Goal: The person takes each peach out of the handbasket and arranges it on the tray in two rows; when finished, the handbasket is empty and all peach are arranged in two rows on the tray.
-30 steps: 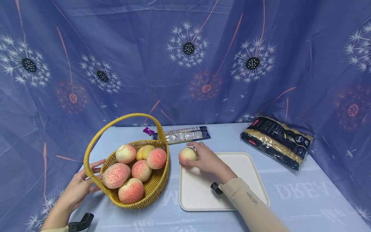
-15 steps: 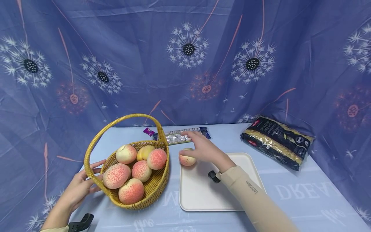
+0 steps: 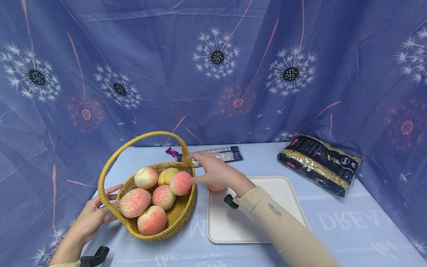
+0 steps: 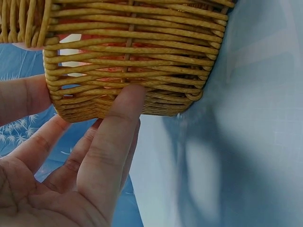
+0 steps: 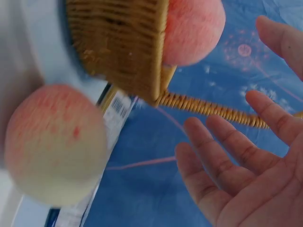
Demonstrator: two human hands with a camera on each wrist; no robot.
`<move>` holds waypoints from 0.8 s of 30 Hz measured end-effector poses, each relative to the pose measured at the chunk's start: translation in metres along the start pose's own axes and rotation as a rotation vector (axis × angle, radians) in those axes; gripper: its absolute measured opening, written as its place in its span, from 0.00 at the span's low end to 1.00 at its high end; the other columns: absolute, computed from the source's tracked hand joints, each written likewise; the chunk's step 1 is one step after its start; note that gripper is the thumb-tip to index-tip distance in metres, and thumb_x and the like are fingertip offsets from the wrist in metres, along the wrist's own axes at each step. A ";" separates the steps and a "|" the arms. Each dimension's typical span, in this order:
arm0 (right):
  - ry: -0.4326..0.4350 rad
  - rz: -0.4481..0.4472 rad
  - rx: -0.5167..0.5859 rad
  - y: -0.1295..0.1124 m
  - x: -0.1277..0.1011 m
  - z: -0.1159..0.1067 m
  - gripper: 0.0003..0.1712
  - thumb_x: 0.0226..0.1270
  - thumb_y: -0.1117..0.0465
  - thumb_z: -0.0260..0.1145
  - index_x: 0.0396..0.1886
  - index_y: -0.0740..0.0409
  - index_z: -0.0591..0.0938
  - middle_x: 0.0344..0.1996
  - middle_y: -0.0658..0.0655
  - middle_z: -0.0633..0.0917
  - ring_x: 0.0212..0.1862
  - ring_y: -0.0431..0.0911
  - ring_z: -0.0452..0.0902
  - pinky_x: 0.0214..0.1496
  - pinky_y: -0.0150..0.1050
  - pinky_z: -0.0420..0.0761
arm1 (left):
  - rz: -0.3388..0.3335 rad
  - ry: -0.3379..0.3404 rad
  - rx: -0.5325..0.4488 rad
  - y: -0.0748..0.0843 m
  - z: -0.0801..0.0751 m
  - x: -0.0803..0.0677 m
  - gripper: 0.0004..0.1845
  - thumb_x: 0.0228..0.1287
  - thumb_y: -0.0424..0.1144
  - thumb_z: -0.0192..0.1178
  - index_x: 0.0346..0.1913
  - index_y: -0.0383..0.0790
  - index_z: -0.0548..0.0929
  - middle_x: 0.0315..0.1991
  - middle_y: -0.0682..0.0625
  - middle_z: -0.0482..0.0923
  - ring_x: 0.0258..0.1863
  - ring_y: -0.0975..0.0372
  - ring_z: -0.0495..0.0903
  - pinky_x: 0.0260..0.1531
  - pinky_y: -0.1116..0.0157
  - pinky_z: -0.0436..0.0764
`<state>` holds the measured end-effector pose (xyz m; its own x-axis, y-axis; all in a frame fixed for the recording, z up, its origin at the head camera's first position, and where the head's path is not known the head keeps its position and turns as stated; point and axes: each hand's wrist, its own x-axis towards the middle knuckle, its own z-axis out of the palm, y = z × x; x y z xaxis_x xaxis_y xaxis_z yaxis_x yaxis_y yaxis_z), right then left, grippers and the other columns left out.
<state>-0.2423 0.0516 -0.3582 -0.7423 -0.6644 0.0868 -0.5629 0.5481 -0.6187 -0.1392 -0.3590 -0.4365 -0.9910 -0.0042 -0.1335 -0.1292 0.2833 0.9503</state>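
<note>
A yellow wicker basket with an arched handle stands on the table at the left and holds several pink-and-cream peaches. Against its left side rests my left hand; in the left wrist view its extended fingers touch the weave. My right hand, fingers spread and holding nothing, hovers by the basket's right rim, close to the rightmost peach. Below that hand a single peach sits at the near-left corner of the white tray, partly hidden in the head view.
A bag of pasta lies at the back right. Behind the tray is a long, narrow foil packet, partly covered by my right hand, with a small purple wrapped sweet beside it. A blue curtain hangs behind the table.
My right hand has let go of the peach on the tray, risen, and moved left toward the basket. My left hand and the basket look the same.
</note>
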 end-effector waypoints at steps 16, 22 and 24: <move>-0.078 -0.039 -0.078 -0.023 0.022 0.029 0.41 0.68 0.44 0.79 0.77 0.44 0.74 0.67 0.60 0.78 0.64 0.49 0.76 0.68 0.45 0.82 | 0.012 -0.001 0.006 -0.001 0.001 0.001 0.32 0.80 0.34 0.62 0.81 0.55 0.71 0.49 0.64 0.78 0.47 0.71 0.86 0.44 0.62 0.93; -0.087 -0.026 -0.103 -0.022 0.024 0.033 0.41 0.68 0.43 0.78 0.77 0.43 0.75 0.69 0.59 0.77 0.66 0.49 0.75 0.70 0.45 0.81 | 0.007 0.001 0.014 0.001 0.002 0.001 0.33 0.80 0.34 0.62 0.83 0.48 0.67 0.50 0.63 0.78 0.48 0.71 0.86 0.45 0.61 0.93; -0.097 -0.021 -0.119 -0.021 0.024 0.033 0.40 0.68 0.43 0.78 0.77 0.43 0.76 0.69 0.58 0.77 0.66 0.48 0.76 0.70 0.45 0.81 | 0.006 0.002 0.010 0.001 0.002 0.001 0.33 0.79 0.33 0.62 0.83 0.48 0.67 0.50 0.63 0.78 0.47 0.71 0.86 0.44 0.61 0.93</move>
<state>-0.2361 0.0068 -0.3689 -0.6945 -0.7192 0.0197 -0.6216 0.5861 -0.5197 -0.1399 -0.3566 -0.4361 -0.9919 -0.0046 -0.1269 -0.1227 0.2929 0.9482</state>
